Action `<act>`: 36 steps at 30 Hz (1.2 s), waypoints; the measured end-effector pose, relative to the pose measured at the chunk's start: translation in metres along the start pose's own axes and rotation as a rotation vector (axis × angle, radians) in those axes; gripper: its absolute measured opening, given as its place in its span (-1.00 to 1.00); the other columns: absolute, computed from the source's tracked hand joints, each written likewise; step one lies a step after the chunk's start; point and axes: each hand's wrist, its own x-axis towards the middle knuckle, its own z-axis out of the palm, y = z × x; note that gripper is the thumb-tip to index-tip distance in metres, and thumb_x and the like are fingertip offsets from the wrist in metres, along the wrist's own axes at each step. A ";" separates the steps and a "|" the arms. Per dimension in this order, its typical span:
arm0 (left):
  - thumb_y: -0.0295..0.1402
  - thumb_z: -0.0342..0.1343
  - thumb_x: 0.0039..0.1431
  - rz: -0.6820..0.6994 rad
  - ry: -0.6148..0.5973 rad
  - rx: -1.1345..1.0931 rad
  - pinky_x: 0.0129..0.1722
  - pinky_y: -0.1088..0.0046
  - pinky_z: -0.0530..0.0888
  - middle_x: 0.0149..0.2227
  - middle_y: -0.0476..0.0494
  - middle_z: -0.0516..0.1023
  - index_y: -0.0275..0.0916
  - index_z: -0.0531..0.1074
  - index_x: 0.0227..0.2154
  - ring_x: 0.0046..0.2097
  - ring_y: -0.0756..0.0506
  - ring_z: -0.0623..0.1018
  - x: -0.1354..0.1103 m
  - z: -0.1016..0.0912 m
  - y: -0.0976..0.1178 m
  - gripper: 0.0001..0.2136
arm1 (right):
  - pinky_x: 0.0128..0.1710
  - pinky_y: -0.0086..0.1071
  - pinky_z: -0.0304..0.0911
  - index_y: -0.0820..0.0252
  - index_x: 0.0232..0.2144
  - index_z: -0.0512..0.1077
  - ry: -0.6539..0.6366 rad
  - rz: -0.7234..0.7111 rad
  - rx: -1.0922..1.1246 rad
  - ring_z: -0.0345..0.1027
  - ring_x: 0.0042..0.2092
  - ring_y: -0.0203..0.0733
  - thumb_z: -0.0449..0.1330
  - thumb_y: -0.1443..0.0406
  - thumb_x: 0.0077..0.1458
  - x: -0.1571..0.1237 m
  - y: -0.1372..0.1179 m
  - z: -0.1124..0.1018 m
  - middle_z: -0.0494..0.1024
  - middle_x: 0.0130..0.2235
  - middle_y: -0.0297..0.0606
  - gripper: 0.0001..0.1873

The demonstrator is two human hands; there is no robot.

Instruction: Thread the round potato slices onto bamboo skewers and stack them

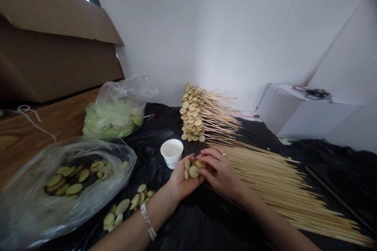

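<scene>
My left hand [181,178] is cupped palm-up and holds several round potato slices [192,166]. My right hand [220,168] lies over them, its fingers curled onto the slices, a ring on one finger. Both hands meet above the black plastic sheet [194,219], beside a white cup [171,152] of pale liquid. Whether a skewer is between my fingers is hidden. A bracelet sits on my left wrist.
A row of bare bamboo skewers [282,188] fans out to the right. A stack of loaded skewers [196,113] stands behind. Loose slices [126,206] lie by a clear bag of slices [70,180]; a bag of greens [114,113], a cardboard box [53,55] and a white box [297,115] surround.
</scene>
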 end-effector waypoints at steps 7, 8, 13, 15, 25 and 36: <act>-0.42 -0.07 0.23 0.016 -0.008 0.002 -0.27 0.34 0.53 -0.42 -0.17 0.52 -0.37 0.40 -0.34 -0.38 -0.06 0.54 0.001 -0.002 0.000 -0.82 | -0.03 -0.13 0.24 0.12 -0.26 0.51 0.051 0.024 0.040 0.30 -0.08 -0.13 0.07 0.33 0.19 -0.002 0.002 0.003 0.49 -0.13 -0.18 -0.80; -0.41 -0.07 0.23 0.012 0.002 0.002 -0.28 0.35 0.53 -0.42 -0.17 0.53 -0.38 0.40 -0.34 -0.38 -0.06 0.54 0.000 -0.002 0.000 -0.82 | -0.04 -0.13 0.24 0.12 -0.26 0.50 0.071 0.046 0.053 0.31 -0.08 -0.13 0.07 0.32 0.20 -0.002 0.002 0.003 0.48 -0.13 -0.17 -0.80; -0.37 0.02 0.21 -0.078 0.073 0.065 -0.60 0.62 0.43 -0.46 -0.18 0.53 -0.38 0.41 -0.33 -0.47 -0.02 0.52 -0.002 -0.002 0.002 -0.85 | -0.06 -0.19 0.26 0.14 -0.30 0.48 0.145 0.181 0.123 0.33 -0.09 -0.14 0.06 0.28 0.21 -0.002 0.002 0.003 0.49 -0.15 -0.17 -0.81; -0.35 0.03 0.21 -0.103 0.055 0.096 -0.70 0.70 0.32 -0.48 -0.16 0.51 -0.39 0.41 -0.31 -0.55 0.03 0.47 -0.001 -0.002 0.002 -0.83 | -0.06 -0.21 0.25 0.15 -0.32 0.47 0.159 0.220 0.134 0.34 -0.10 -0.15 0.06 0.27 0.21 -0.003 0.003 0.004 0.50 -0.17 -0.18 -0.81; -0.36 -0.07 0.28 -0.132 -0.002 0.086 -0.71 0.71 0.32 -0.50 -0.15 0.48 -0.40 0.39 -0.29 -0.59 0.06 0.44 0.004 -0.008 0.001 -0.79 | -0.01 -0.14 0.19 0.16 -0.07 0.35 0.073 0.213 -0.011 0.28 -0.03 -0.07 0.10 0.26 0.16 -0.002 0.000 0.002 0.48 -0.10 -0.16 -0.73; -0.42 -0.03 0.23 -0.029 -0.028 0.154 -0.58 0.62 0.40 -0.56 -0.12 0.47 -0.39 0.40 -0.50 -0.57 0.04 0.47 0.012 -0.017 0.001 -0.77 | -0.11 -0.26 0.24 0.14 -0.02 0.35 -0.272 0.196 0.126 0.33 -0.12 -0.17 0.09 0.35 0.13 0.016 -0.039 -0.020 0.50 -0.13 -0.22 -0.66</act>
